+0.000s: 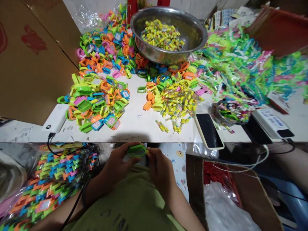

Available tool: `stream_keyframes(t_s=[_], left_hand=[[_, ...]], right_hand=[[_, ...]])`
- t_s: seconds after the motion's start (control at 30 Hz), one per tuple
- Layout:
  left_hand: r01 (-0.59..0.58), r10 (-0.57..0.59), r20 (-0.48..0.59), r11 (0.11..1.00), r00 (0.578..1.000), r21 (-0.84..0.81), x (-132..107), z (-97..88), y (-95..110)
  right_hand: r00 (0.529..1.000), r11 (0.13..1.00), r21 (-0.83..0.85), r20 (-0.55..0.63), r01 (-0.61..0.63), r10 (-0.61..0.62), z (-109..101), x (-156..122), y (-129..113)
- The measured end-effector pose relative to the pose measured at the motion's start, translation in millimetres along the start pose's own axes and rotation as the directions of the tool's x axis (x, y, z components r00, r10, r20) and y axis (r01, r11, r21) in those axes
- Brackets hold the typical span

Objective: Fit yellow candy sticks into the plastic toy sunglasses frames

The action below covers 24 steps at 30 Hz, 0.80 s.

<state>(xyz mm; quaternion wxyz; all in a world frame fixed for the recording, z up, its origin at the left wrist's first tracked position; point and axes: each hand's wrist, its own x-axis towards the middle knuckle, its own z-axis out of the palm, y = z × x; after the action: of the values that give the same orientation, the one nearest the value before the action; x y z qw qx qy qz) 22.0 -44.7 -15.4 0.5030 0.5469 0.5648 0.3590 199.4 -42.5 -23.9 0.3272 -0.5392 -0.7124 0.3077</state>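
Just below the table edge, my left hand (119, 162) is closed around a green toy watch (136, 150), thumb and fingers on its sides. My right hand (162, 168) pinches a small yellow piece (147, 151) at the watch's right end; it resembles the yellow-wrapped tubes on the table, but most of it is hidden by the fingers. In front of my hands lies a pile of yellow-wrapped tubes (179, 99), with a few loose ones at its near side. To the left is a heap of coloured toy watches (96, 102).
A steel bowl (166, 57) of yellow tubes stands at the back, among more watches. Beside it on the right spread coloured plastic strips (231, 54). A phone (209, 131) and a white power bank (55, 118) lie near the front edge. A cardboard box (36, 64) stands left; another person's arm (288, 160) shows right.
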Motion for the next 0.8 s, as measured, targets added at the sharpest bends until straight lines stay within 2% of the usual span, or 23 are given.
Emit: stream_keyframes(t_s=[0.13,0.27,0.4,0.5,0.6,0.67,0.7,0.73,0.77,0.8], left_hand=[[0.089,-0.089,-0.019,0.996,0.996,-0.022,2.6,-0.5,-0.2],[0.208,-0.202,0.065,0.972,0.977,-0.106,9.5,-3.8,-0.9],[0.294,-0.27,0.138,0.934,0.953,-0.201,12.7,-6.6,-7.8],[0.265,-0.242,0.117,0.928,0.963,-0.263,12.3,-9.9,-11.6],[0.138,-0.141,0.002,0.968,0.99,-0.209,15.7,-28.3,-3.7],[0.046,-0.059,-0.16,0.996,0.985,-0.078,24.4,-53.8,8.3],[0.007,-0.005,-0.275,1.0,0.962,0.007,31.9,-69.8,14.8],[-0.027,0.063,-0.398,0.995,0.915,0.095,41.8,-86.9,20.8],[-0.066,0.153,-0.513,0.981,0.845,0.184,54.0,-103.9,25.7],[-0.111,0.259,-0.606,0.956,0.753,0.271,67.8,-119.8,29.1]], right_hand=[[0.994,0.959,-0.267,0.075,0.092,-0.074,1.8,1.3,0.0],[0.977,0.876,-0.433,0.072,0.212,-0.201,13.4,1.5,13.8],[0.924,0.803,-0.46,0.148,0.38,-0.353,25.9,8.2,21.4],[0.886,0.79,-0.406,0.152,0.459,-0.437,30.6,21.3,17.2],[0.903,0.819,-0.388,0.104,0.423,-0.417,26.5,44.2,14.0],[0.912,0.816,-0.446,0.002,0.367,-0.41,18.4,61.9,18.3],[0.912,0.806,-0.495,-0.061,0.325,-0.405,13.4,70.1,23.4],[0.911,0.791,-0.548,-0.118,0.273,-0.396,8.4,77.1,30.3],[0.911,0.774,-0.596,-0.164,0.213,-0.378,3.7,82.6,39.1],[0.918,0.758,-0.632,-0.186,0.162,-0.351,0.0,86.4,49.5]])
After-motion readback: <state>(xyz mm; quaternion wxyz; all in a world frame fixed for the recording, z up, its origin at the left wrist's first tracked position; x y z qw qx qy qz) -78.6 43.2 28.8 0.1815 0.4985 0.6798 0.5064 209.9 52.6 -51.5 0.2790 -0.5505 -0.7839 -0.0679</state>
